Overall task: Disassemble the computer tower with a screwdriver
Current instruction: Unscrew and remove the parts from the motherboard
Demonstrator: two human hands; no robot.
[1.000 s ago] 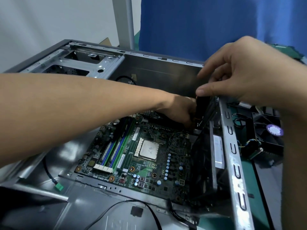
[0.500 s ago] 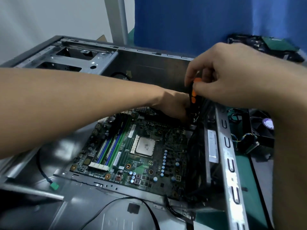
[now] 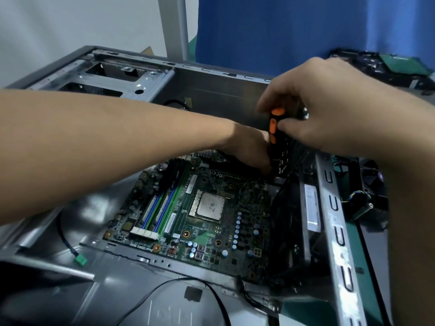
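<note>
My right hand [image 3: 329,109] grips the orange-black screwdriver [image 3: 274,128] upright at centre-right, tip hidden at the motherboard [image 3: 211,231] far edge. My left hand [image 3: 249,149] is by the shaft, fingers hidden, can't tell grip. The computer tower [image 3: 334,220] lies open, bare CPU [image 3: 209,207] showing; board and RAM not out yet. Mid-task, I judge.

Bare grey sheet-metal case [image 3: 334,231], dully glossy; matt green motherboard [image 3: 207,222]; screwdriver [image 3: 276,132] handle black and orange plastic under the fingers [image 3: 289,128].
</note>
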